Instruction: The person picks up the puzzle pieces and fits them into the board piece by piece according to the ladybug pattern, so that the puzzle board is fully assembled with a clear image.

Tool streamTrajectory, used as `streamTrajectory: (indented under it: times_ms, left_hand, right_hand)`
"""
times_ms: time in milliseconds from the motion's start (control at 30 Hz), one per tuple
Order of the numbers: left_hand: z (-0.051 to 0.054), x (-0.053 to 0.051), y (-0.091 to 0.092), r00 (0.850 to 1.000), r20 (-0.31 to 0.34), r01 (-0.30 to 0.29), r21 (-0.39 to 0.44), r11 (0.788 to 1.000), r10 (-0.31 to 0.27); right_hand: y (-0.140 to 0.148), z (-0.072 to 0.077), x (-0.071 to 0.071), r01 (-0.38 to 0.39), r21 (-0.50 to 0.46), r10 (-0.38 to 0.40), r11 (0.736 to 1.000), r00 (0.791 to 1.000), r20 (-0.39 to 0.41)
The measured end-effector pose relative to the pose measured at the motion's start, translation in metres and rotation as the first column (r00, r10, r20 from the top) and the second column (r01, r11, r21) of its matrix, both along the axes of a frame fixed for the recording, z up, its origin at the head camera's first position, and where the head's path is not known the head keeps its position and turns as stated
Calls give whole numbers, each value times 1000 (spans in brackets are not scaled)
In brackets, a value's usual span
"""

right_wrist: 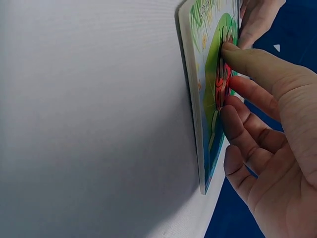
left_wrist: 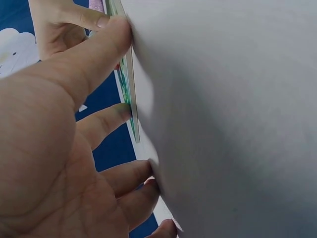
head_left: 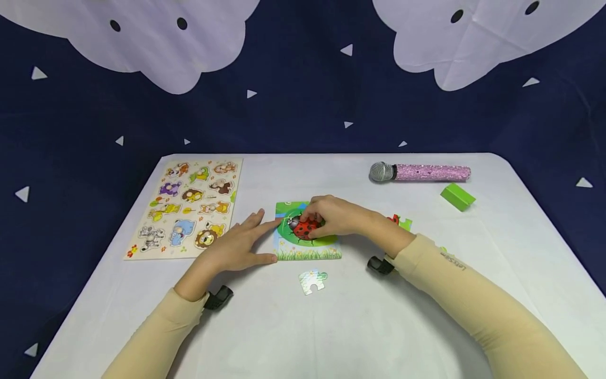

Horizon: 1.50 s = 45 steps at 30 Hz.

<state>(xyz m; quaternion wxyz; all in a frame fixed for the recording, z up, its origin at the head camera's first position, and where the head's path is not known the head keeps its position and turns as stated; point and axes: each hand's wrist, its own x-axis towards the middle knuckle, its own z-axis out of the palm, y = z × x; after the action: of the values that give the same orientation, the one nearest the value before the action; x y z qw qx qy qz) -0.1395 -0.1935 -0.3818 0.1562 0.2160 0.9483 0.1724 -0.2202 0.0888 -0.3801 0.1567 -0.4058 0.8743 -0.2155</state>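
The ladybug puzzle (head_left: 307, 256) lies mid-table, left edge touched by the left hand's (head_left: 238, 246) thumb and index, fingers loosely spread. The right hand (head_left: 338, 215) bends onto the ladybug — pinching or pressing, I can't tell. Only the head view shows a loose piece (head_left: 310, 276) nearer; the right wrist view — bent fingers (right_wrist: 237, 163) hidden overhead.

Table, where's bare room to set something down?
On the near side of the loose piece, between the sleeves; also beyond the ladybug board, between the animal board and microphone. It's crowded at the ladybug board, with left hand and right hand there.
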Motion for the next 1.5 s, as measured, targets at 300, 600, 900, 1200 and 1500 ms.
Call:
streamTrajectory:
  times_ms: [300,600,900,1200,1500]
  left_hand:
    - [1,-2,1,1000,1,8,-16,1000,-8]
    - [1,-2,2,1000,4,1,-21,1000,-1]
    - [-1,-3,2,1000,5,-2,-13,1000,2]
    - [-3,-2,2,1000,-6,6,-6,1000,-6]
    - [-4,-1,0,1000,-10,8,-12,1000,-8]
  right_hand:
    - [9,5,0,-1,-43,1,999,1000,17]
    - [35,13,-2,51,-84,-49,995,999,23]
    - [73,11,-6,128,-105,-130,986,991,-13]
    - [111,9,-7,237,-92,-238,967,971,6]
    - [147,13,-1,344,-66,-341,936,938,61]
